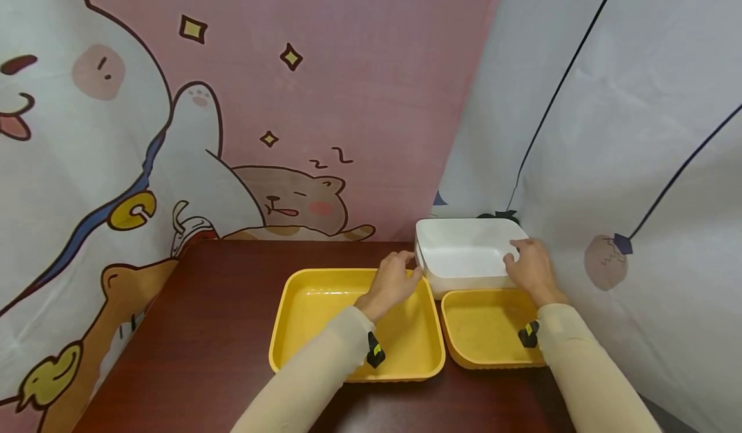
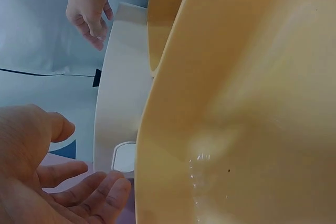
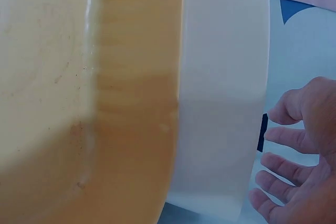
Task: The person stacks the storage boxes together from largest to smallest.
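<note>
A white rectangular bin (image 1: 464,284) stands at the back right of the table, its inside bare. By its left end is my left hand (image 1: 391,281), above the corner of the large yellow tray (image 1: 313,310). In the left wrist view, the fingers of that left hand (image 2: 31,156) are loosely bent beside the bin's end, where an oval handle recess (image 2: 124,157) shows. At the opposite end, my right hand (image 1: 532,269) has its fingertips close to the rim. Its fingers (image 3: 286,169) are spread and slightly bent in the right wrist view, with nothing held.
A smaller yellow tray (image 1: 487,330) sits in front of the white bin, right of the large tray. The dark red-brown table (image 1: 220,330) extends to the left. Printed cloth (image 1: 371,98) hangs behind, and pale cloth (image 1: 666,162) borders the right side.
</note>
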{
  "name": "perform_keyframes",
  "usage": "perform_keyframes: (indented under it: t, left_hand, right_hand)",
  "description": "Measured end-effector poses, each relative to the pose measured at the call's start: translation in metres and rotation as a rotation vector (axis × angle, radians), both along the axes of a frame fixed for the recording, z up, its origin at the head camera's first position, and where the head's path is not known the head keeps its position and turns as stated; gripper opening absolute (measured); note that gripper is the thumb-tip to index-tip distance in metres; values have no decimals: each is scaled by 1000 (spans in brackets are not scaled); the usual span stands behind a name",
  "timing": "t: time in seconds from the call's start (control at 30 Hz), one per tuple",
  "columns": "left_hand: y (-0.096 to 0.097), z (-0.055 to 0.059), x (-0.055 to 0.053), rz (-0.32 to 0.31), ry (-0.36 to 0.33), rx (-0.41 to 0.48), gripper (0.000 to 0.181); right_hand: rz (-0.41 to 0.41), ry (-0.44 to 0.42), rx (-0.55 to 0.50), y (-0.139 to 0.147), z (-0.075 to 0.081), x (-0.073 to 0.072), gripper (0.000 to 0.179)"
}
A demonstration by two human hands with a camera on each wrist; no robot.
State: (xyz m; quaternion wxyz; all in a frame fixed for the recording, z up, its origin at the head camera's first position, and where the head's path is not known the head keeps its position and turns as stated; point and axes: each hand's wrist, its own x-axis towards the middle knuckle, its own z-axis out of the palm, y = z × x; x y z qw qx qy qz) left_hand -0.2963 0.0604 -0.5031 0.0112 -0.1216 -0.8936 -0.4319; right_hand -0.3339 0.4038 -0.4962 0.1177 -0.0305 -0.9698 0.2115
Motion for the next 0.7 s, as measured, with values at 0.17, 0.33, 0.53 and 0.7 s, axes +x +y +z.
perform_keyframes:
  t: [0.17,0.33,0.53,0.7]
  left_hand:
    - [4,-2,-3,18,-55,8,50]
    - [8,-7,-7,34,-44,-14,50]
    - [12,-10,-11,24,-34,0,52]
    - [17,-9,-13,30,-24,-14,53]
  right_hand:
    - [-7,-13,-3,5,-1,-6,52]
    - [-4,-8,15,10,-2,-10,55]
    - [-29,-36,35,15,0,-15,56]
    - [-68,-77,54,18,0,-19,57]
